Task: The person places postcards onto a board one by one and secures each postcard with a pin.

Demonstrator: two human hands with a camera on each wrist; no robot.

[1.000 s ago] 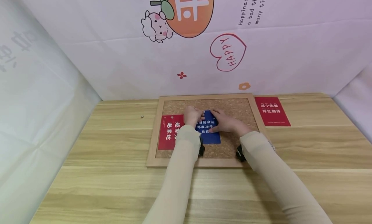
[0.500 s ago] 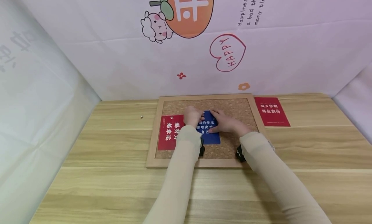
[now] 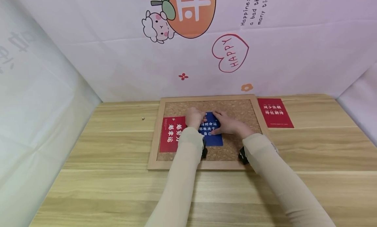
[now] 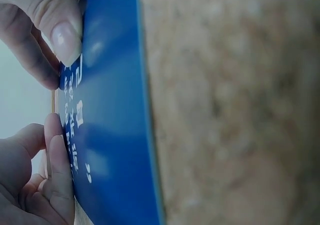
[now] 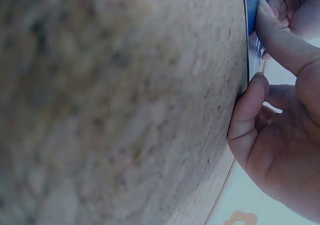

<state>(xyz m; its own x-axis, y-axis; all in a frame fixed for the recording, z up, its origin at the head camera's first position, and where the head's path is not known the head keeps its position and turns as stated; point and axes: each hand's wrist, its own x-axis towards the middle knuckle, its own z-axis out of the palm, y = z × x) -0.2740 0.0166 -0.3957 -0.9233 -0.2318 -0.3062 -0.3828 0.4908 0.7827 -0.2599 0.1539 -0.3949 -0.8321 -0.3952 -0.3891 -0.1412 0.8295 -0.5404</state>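
A blue card (image 3: 214, 140) with white writing lies on a wood-framed corkboard (image 3: 235, 105). My left hand (image 3: 194, 117) is at its top edge with fingers curled, pinching at a small silver thumbtack (image 3: 206, 114). In the left wrist view, the left fingers (image 4: 61, 170) lie against the card's face. My right hand (image 3: 229, 123) spreads over the card's right side; its thumb (image 5: 265, 15) presses on the face and the other fingers reach the top edge and the cork. A red card (image 3: 169, 135) lies left of the blue one, partly hidden by the left arm.
Another red card (image 3: 275, 113) lies on the wooden table (image 3: 117, 187) right of the board. A loose thumbtack (image 3: 143, 118) sits on the table left of the board. A white printed cloth (image 3: 132, 66) stands behind.
Both hands keep nearly the same places on the blue card. The whole view has shifted very slightly.
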